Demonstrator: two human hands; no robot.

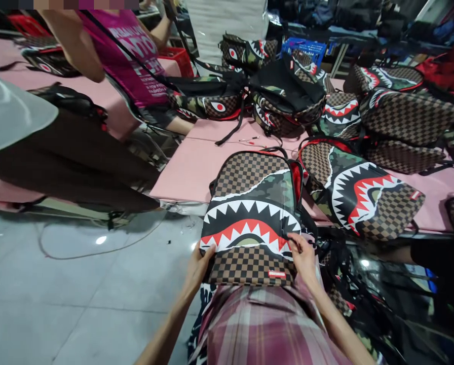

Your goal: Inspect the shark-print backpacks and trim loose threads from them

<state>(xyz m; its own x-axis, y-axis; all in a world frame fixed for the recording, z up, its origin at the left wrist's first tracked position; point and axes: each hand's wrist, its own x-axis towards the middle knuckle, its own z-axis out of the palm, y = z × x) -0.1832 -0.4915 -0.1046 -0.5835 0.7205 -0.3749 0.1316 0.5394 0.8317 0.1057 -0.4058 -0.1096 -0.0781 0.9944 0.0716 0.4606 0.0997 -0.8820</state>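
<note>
A backpack (246, 213) with a brown check pattern, a camouflage patch and a red-and-white shark mouth stands propped on my lap against the table edge, front panel facing me. My left hand (203, 261) grips its lower left side, thumb on the front panel. At the lower right side, my right hand (303, 256) is closed on the bag's edge, fingers bent over the front. A small dark curved piece shows between those fingers; I cannot make out what it is. The bag's upper right side is partly unzipped, with red lining showing.
A similar backpack (364, 192) lies close on the right of the pink table (185, 167). Several more bags are heaped behind, near a blue crate (305, 48). Small red-and-black items (254, 138) lie on the table. A person in a magenta shirt (126, 56) sits at the left.
</note>
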